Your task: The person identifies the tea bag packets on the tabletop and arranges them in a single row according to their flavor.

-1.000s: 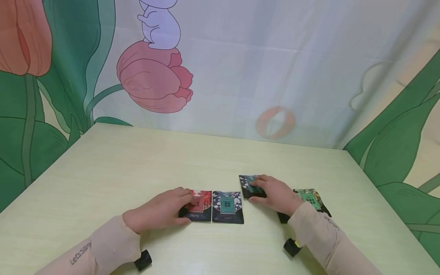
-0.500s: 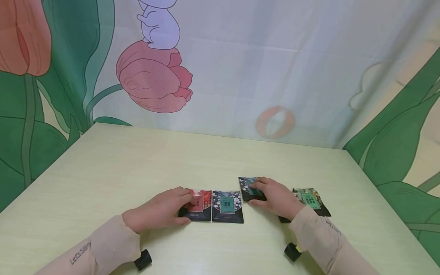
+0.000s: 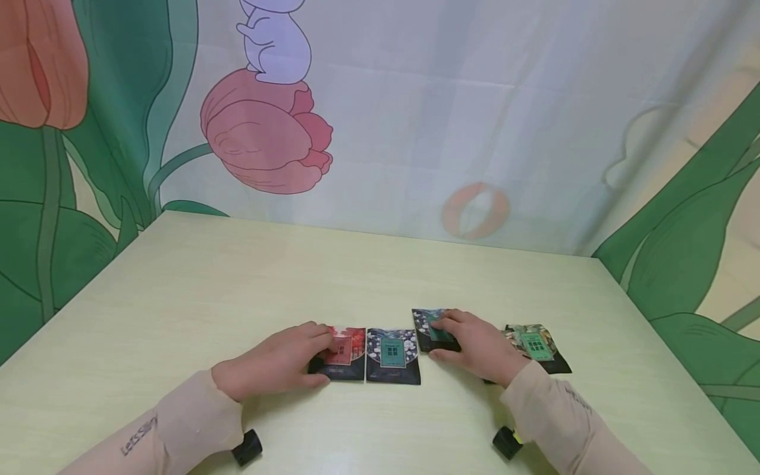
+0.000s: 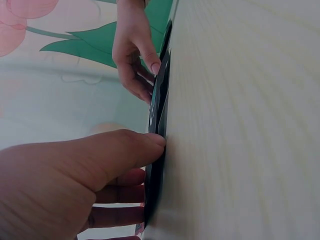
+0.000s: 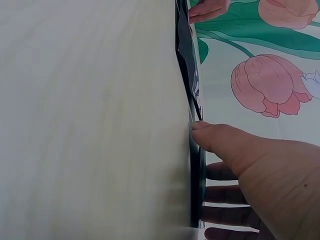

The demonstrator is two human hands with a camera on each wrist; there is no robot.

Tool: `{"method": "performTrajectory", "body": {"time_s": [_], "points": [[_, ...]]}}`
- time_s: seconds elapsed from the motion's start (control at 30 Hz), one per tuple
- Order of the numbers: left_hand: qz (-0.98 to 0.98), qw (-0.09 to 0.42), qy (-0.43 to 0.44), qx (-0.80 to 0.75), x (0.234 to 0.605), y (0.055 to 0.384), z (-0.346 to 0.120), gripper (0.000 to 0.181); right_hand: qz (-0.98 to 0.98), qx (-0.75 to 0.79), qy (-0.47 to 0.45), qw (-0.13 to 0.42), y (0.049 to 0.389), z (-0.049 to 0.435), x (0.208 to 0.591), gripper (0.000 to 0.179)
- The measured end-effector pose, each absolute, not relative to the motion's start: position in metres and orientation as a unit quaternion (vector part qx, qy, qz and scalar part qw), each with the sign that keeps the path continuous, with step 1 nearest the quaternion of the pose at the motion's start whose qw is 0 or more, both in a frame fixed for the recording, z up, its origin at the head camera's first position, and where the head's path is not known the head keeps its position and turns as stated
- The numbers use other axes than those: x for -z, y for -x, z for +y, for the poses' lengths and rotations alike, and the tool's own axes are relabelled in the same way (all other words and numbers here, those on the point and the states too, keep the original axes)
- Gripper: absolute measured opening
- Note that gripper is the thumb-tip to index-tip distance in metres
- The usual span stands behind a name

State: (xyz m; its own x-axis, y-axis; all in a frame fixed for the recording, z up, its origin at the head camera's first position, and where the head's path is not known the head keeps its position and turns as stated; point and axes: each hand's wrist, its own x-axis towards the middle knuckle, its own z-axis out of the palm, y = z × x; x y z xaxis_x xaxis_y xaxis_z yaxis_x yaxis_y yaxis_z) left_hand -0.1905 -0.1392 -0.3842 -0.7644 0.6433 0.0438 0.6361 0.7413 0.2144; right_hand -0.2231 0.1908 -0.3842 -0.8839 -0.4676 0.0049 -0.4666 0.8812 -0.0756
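Two flat printed sachets lie side by side on the table. My left hand rests on the red sachet, covering its left part; its fingers lie on top and its thumb is at the near edge. Right beside it lies a blue-and-white flowered sachet with a teal label. My right hand presses on another flowered, teal-labelled sachet, fingers on top and thumb by its near edge. That sachet sits slightly farther back, its left edge close to the middle sachet's upper right corner.
Under and beyond my right wrist lies a green-labelled sachet, with the dark edge of something partly hidden beside it. A black wrist device hangs under each sleeve. Behind the pale table hangs a curtain printed with tulips.
My right hand has slid its flowered sachet slightly toward the near side of the table. The left hand and the two sachets beside it have stayed in place.
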Motion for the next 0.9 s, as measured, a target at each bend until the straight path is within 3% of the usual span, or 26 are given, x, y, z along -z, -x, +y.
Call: {"method": "performTrajectory", "body": {"time_s": [0.4, 0.9], "points": [[0.931, 0.013, -0.346, -0.110, 0.385, 0.192, -0.140, 0.047, 0.967, 0.027, 0.253, -0.016, 0.213, 0.191, 0.385, 0.055], [0.934, 0.020, -0.338, -0.114, 0.385, 0.192, -0.139, 0.047, 0.968, 0.026, 0.250, -0.006, 0.202, 0.192, 0.382, 0.056]]}}
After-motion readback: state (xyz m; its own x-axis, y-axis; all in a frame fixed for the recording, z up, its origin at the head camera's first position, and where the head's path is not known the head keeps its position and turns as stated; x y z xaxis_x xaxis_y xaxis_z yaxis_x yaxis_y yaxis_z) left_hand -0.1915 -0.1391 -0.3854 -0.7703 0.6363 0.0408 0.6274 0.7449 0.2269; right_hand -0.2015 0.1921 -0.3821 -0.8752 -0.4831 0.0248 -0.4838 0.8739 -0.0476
